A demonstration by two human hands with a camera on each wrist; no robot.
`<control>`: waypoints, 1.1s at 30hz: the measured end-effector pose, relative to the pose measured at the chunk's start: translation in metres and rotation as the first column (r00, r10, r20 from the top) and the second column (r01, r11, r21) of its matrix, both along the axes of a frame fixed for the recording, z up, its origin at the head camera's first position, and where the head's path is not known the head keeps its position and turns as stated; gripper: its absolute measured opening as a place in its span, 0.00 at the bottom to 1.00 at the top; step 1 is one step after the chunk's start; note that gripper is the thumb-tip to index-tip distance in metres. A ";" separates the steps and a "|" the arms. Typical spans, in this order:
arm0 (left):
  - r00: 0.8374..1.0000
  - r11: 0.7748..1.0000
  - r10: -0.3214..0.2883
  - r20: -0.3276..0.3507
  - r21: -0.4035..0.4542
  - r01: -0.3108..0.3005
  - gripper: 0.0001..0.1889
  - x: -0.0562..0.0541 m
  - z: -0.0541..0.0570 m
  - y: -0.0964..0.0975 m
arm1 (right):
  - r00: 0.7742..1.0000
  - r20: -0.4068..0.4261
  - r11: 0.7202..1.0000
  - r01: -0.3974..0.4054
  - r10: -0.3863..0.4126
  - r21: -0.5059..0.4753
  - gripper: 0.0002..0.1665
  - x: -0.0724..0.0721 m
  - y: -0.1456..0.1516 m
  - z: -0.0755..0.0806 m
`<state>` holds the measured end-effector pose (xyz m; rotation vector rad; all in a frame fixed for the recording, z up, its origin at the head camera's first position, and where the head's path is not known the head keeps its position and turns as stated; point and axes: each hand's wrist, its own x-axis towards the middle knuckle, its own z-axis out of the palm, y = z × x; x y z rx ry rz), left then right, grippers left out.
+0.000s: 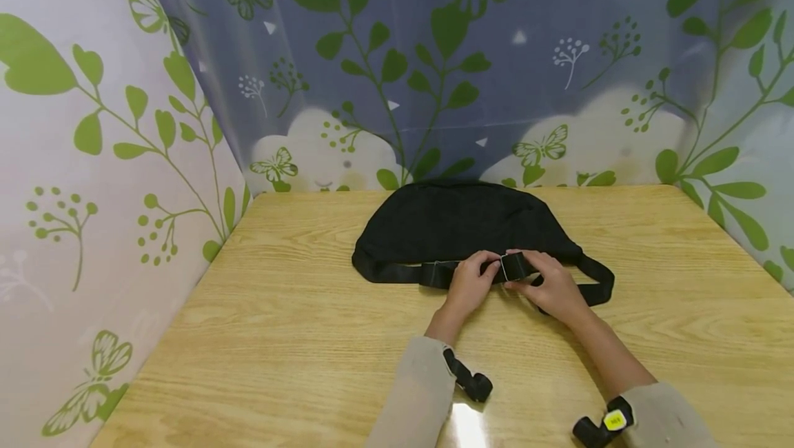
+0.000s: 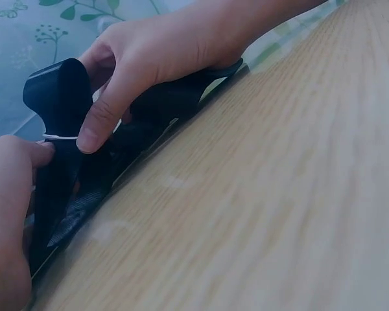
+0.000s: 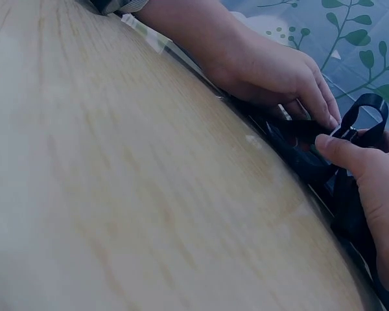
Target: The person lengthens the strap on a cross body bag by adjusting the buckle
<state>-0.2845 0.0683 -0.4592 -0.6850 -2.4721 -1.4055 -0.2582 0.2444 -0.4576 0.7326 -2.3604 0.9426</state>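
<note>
A black waist bag [image 1: 459,220] lies on the wooden table, its flat zip side toward the person. Along its near side runs a black webbing strap [image 1: 595,293], which loops out past the bag's right end. My left hand [image 1: 471,286] pinches the strap beside a thin metal slider buckle [image 1: 504,267]. On the buckle's right, my right hand [image 1: 552,289] holds the strap between thumb and fingers. A raised strap loop [image 2: 58,84] stands up at the buckle in the left wrist view. The right wrist view shows both hands close together at this loop [image 3: 369,103].
The wooden table [image 1: 279,338] reaches back to a patterned cloth backdrop [image 1: 372,89] with leaves and butterflies. Another cloth wall [image 1: 112,179] borders the left side. Black wrist straps [image 1: 468,375] sit over the beige sleeves [image 1: 409,393].
</note>
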 end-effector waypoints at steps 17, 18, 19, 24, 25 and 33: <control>0.992 0.988 -0.086 0.088 0.134 0.074 0.06 0.002 0.003 0.000 | 1.000 -0.025 0.996 0.009 -0.007 0.087 0.29 -0.004 0.003 -0.005; 0.989 0.988 -0.101 0.105 0.129 0.087 0.06 0.002 0.003 0.000 | 1.000 -0.026 0.996 0.014 -0.012 0.088 0.29 -0.004 0.003 -0.005; 0.986 0.987 -0.118 0.118 0.122 0.104 0.08 0.002 0.003 -0.001 | 0.999 -0.026 0.996 0.021 -0.019 0.087 0.28 -0.003 0.003 -0.004; 0.974 0.985 -0.173 0.148 0.044 0.168 0.23 0.004 0.003 -0.002 | 0.997 -0.038 0.995 0.065 -0.062 0.075 0.27 -0.002 0.003 -0.003; 0.974 0.984 -0.176 0.145 0.027 0.174 0.26 0.004 0.002 -0.002 | 0.997 -0.042 0.995 0.069 -0.066 0.075 0.27 -0.002 0.003 -0.003; 0.981 0.987 -0.161 0.107 0.011 0.161 0.29 0.004 0.003 -0.001 | 0.994 -0.069 0.992 0.088 -0.082 0.090 0.29 -0.003 0.003 -0.005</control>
